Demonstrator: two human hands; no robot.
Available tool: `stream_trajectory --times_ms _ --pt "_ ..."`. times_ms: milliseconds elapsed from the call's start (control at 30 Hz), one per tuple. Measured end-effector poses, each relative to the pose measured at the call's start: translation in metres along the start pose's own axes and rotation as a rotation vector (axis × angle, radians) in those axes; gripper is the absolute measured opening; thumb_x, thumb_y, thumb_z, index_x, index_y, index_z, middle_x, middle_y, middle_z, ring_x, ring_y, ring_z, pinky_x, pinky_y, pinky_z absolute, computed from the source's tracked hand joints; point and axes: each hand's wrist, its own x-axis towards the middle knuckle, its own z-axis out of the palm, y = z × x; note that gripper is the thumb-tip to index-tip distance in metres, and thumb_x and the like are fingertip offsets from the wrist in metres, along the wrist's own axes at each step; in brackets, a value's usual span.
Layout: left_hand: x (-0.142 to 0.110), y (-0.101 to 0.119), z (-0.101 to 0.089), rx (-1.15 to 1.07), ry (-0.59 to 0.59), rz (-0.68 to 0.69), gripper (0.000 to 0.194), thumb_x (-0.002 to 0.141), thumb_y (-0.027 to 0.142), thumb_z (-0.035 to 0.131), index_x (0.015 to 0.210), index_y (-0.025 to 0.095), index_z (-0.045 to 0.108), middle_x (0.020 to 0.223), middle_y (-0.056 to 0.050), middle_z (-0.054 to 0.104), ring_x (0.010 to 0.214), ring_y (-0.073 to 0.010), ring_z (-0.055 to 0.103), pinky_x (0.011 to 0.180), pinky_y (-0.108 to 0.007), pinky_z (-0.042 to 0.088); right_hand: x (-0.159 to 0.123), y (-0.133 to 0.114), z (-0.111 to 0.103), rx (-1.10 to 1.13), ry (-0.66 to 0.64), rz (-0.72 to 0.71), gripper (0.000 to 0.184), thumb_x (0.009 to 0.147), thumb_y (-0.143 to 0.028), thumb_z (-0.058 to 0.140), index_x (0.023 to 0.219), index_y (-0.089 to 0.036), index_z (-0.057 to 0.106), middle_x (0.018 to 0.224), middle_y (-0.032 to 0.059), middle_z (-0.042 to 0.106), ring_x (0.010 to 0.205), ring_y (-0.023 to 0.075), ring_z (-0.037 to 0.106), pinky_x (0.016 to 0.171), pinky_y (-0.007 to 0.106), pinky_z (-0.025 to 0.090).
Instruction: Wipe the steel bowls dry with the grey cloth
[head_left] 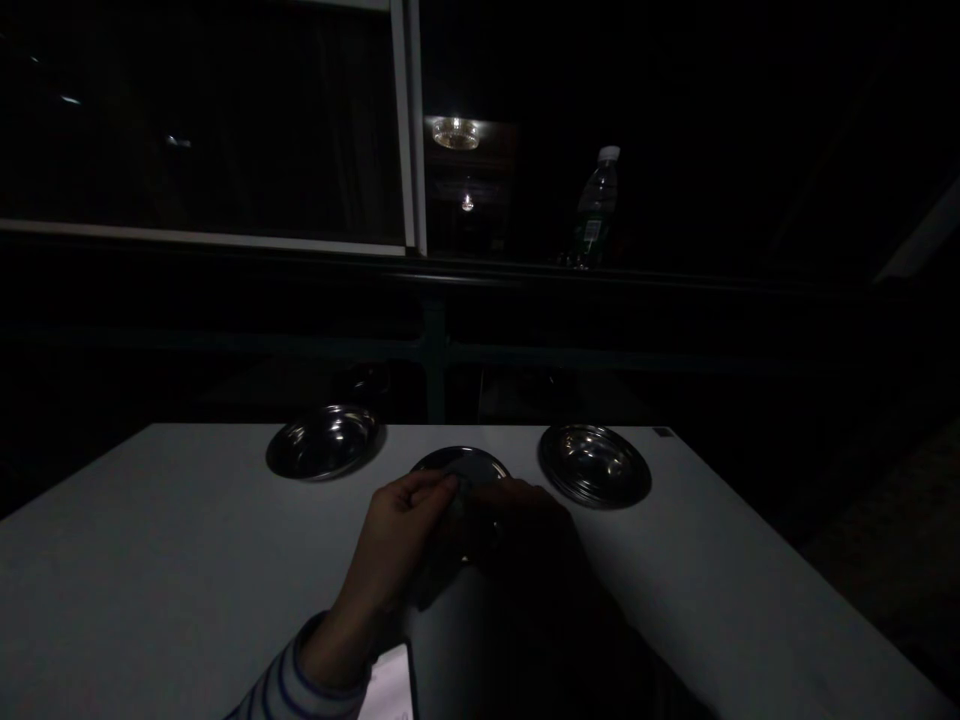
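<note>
Head: left hand (403, 508) pinched closed, can't tell right hand (517, 515); bowls (594, 462) apart near table's far edge (450, 433).

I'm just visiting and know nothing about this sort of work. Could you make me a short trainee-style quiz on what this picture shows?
1. True or false: the phone has a completely dark screen.
2. Which is nearest to both the left hand and the right hand?
A) the dish on the left
B) the middle dish
C) the stack on the right
3. Fill in the blank: the bottle has a ____ cap.

Key:
1. False; its screen is lit.
2. B; both hands meet at the middle dish, partly covering it.
3. White.
</note>
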Motion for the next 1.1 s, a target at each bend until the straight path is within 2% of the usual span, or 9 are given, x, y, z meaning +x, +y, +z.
stream_trajectory --times_ms 100,200,300,500,633,733,867,1000,1100 --pt "-0.002 0.003 0.0 -0.06 -0.035 -0.012 0.031 0.067 0.036 0.066 0.087 0.013 0.066 0.059 0.0 0.065 0.055 -0.0133 0.059 0.052 -0.023 0.043 0.001 -0.001 0.012 0.027 0.113 -0.004 0.019 0.083 -0.03 0.045 0.083 -0.019 0.06 0.074 0.0057 0.065 0.067 0.0185 0.058 0.061 0.03 0.042" --pt "-0.004 0.003 0.001 -0.114 -0.075 -0.023 0.032 0.066 0.03 0.068 0.093 0.014 0.065 0.074 -0.003 0.07 0.069 -0.0171 0.064 0.063 -0.025 0.047 0.001 0.001 0.011 0.086 0.034 0.025 0.018 0.082 -0.024 0.044 0.083 -0.018 0.06 0.077 0.0058 0.066 0.068 0.0183 0.059 0.06 0.029 0.043" --pt "-0.002 0.002 0.0 -0.068 -0.08 -0.002 0.029 0.066 0.029 0.067 0.091 0.014 0.067 0.075 -0.004 0.071 0.076 -0.0196 0.065 0.069 -0.028 0.048 0.002 0.005 0.001 0.153 -0.076 0.122 0.021 0.084 -0.023 0.039 0.076 -0.018 0.058 0.073 0.0043 0.064 0.063 0.0164 0.058 0.056 0.027 0.042" --pt "0.012 0.002 -0.019 0.095 0.007 0.117 0.033 0.07 0.04 0.062 0.09 0.015 0.069 0.08 -0.005 0.071 0.077 -0.0202 0.063 0.071 -0.03 0.047 0.004 0.031 -0.017 0.476 -0.023 0.373 0.012 0.079 -0.022 0.044 0.082 -0.019 0.056 0.067 -0.0016 0.059 0.059 0.0114 0.054 0.053 0.022 0.037" --pt "0.021 0.005 -0.035 0.085 0.13 0.08 0.046 0.064 0.043 0.067 0.099 0.013 0.064 0.073 -0.004 0.069 0.075 -0.0203 0.063 0.066 -0.029 0.047 0.006 0.052 -0.024 0.722 0.035 0.505 0.025 0.073 -0.018 0.048 0.097 -0.017 0.053 0.06 -0.0058 0.051 0.053 0.0089 0.047 0.05 0.02 0.035" --pt "0.026 0.005 -0.045 0.031 0.202 0.074 0.055 0.062 0.043 0.069 0.107 0.014 0.058 0.07 -0.003 0.067 0.07 -0.0172 0.062 0.061 -0.026 0.046 0.005 0.062 -0.032 0.708 0.121 0.5 0.034 0.074 -0.02 0.049 0.107 -0.018 0.055 0.061 -0.0058 0.051 0.056 0.0096 0.048 0.052 0.021 0.037" --pt "0.028 0.005 -0.054 0.001 0.198 0.118 0.049 0.061 0.041 0.071 0.102 0.016 0.061 0.081 -0.004 0.067 0.075 -0.0162 0.062 0.066 -0.026 0.047 0.003 0.069 -0.04 0.637 0.148 0.513 0.025 0.079 -0.026 0.048 0.095 -0.021 0.066 0.09 0.0027 0.065 0.083 0.0154 0.058 0.072 0.028 0.044" --pt "0.028 0.008 -0.061 0.138 0.12 0.161 0.047 0.059 0.038 0.072 0.101 0.018 0.064 0.087 -0.005 0.069 0.086 -0.0197 0.062 0.078 -0.031 0.046 0.0 0.075 -0.041 0.667 0.098 0.575 0.028 0.077 -0.032 0.053 0.098 -0.02 0.067 0.101 0.0064 0.066 0.093 0.0195 0.059 0.08 0.034 0.043" --pt "0.027 0.011 -0.064 0.282 0.152 0.202 0.045 0.059 0.039 0.071 0.098 0.019 0.067 0.091 -0.006 0.07 0.089 -0.0236 0.061 0.081 -0.034 0.046 -0.001 0.083 -0.039 0.609 0.091 0.58 0.032 0.074 -0.033 0.058 0.103 -0.019 0.065 0.106 0.0071 0.064 0.096 0.0212 0.058 0.085 0.037 0.041"
